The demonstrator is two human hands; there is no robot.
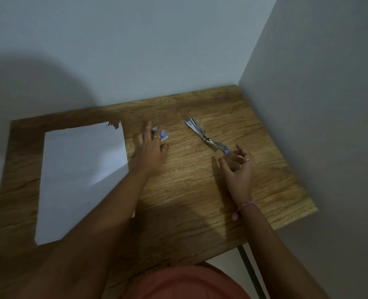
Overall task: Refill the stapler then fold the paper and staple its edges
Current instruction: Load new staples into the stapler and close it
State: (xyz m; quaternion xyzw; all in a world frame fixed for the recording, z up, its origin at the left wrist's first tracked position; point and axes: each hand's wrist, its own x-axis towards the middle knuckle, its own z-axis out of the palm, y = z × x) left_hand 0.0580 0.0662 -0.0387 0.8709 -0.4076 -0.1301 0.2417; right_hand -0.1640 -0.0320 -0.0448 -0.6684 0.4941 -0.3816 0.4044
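Note:
A small metal stapler (207, 136) with purple ends lies swung fully open on the wooden table (191, 190), right of centre. My right hand (239, 167) hovers just below its near end, fingers loosely curled and holding nothing. A small blue and white staple box (163, 134) sits left of the stapler. My left hand (150, 147) lies flat over the box's left side, fingers spread, touching or nearly touching it. A white sheet of paper (81, 178) lies flat on the left part of the table.
The table stands in a corner, with walls directly behind it and along its right side. A dark table leg (251, 272) shows below the near right edge. My lap in orange cloth (185, 283) is at the bottom.

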